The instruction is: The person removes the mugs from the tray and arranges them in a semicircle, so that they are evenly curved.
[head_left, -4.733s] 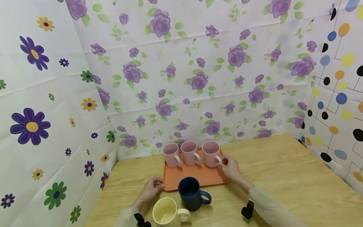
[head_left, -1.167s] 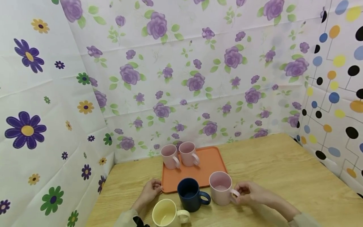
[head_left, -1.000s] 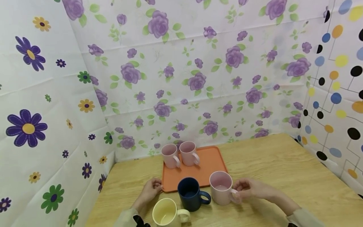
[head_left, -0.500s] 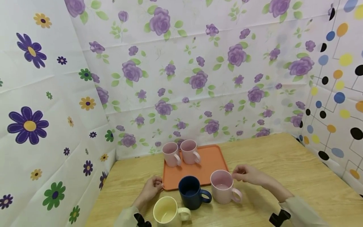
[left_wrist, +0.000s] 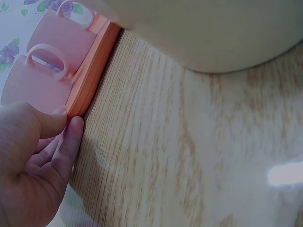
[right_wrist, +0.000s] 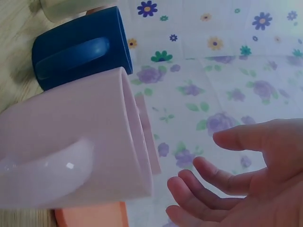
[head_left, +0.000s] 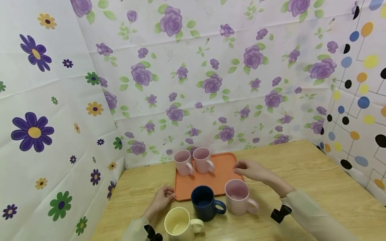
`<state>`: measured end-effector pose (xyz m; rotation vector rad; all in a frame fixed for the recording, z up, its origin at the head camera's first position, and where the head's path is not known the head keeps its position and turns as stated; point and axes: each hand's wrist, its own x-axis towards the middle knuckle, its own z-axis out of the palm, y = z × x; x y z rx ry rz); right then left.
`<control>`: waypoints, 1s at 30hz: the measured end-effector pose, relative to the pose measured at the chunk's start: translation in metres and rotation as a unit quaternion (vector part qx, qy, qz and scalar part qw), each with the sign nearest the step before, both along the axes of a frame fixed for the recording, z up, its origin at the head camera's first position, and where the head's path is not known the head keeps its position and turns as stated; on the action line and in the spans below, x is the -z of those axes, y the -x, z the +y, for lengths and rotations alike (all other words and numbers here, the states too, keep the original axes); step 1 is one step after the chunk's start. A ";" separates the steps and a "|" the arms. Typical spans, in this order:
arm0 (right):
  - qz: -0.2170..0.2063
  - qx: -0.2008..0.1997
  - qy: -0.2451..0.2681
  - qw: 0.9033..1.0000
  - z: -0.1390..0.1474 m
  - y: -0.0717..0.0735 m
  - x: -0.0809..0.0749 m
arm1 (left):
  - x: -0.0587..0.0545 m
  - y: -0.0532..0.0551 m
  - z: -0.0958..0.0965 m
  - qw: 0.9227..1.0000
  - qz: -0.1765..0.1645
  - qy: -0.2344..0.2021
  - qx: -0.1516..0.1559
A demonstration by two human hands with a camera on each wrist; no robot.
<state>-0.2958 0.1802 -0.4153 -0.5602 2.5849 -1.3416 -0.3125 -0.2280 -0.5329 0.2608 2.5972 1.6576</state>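
Note:
An orange tray (head_left: 199,185) lies toward the back of the table with two pink mugs (head_left: 183,163) standing on its back left part. With thumb and fingertips, my left hand (head_left: 161,200) pinches the tray's front left corner; the left wrist view shows the thumb (left_wrist: 52,123) at the edge. My right hand (head_left: 251,170) hovers over the tray's right edge, holding nothing, its fingers loosely bent and apart in the right wrist view. A third pink mug (head_left: 236,201) stands upright before the tray's front right corner, handle to the right.
A dark blue mug (head_left: 205,209) stands left of the front pink mug, close to the tray's front edge. A pale yellow mug (head_left: 181,227) is nearer me, beside my left forearm. Flowered sheets (head_left: 211,117) hang behind and left of the wooden table (head_left: 295,174).
My right hand took one pink mug off the tray by its handle and set it down beside the blue mug. It has let go and moved back left over the tray. My left hand stayed put.

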 end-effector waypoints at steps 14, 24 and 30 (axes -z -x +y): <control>-0.119 -0.013 0.037 0.992 -0.043 0.026 -0.007 | 0.001 -0.001 -0.001 1.000 0.002 -0.004 0.005; -0.229 -0.018 0.080 0.970 -0.064 0.060 0.001 | 0.003 0.000 -0.001 1.000 0.014 -0.010 0.004; -0.268 -0.007 0.109 0.957 -0.068 0.071 0.012 | -0.008 -0.007 0.002 1.000 0.013 -0.013 0.011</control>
